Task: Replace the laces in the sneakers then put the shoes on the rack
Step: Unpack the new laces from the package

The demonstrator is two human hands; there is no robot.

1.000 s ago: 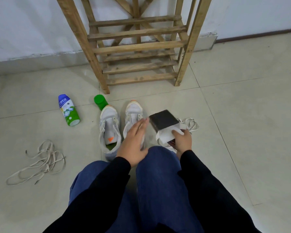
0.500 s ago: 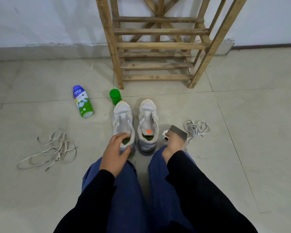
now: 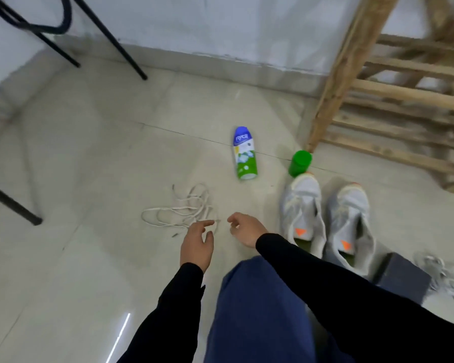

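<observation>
Swung away from the white mesh sneakers point(image 3: 300, 205), left hand point(image 3: 196, 244) and right hand point(image 3: 244, 228), empty and loose-fingered, near the tangled cream fabric laces point(image 3: 184, 208), probably limp and light: pinch a tip.

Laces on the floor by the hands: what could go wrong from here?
The loose laces lie in a tangled heap; pulling one end with the left hand or right hand may tighten a knot.
A second lace bundle lies beside the dark box, so old and new sets could get mixed.
</observation>
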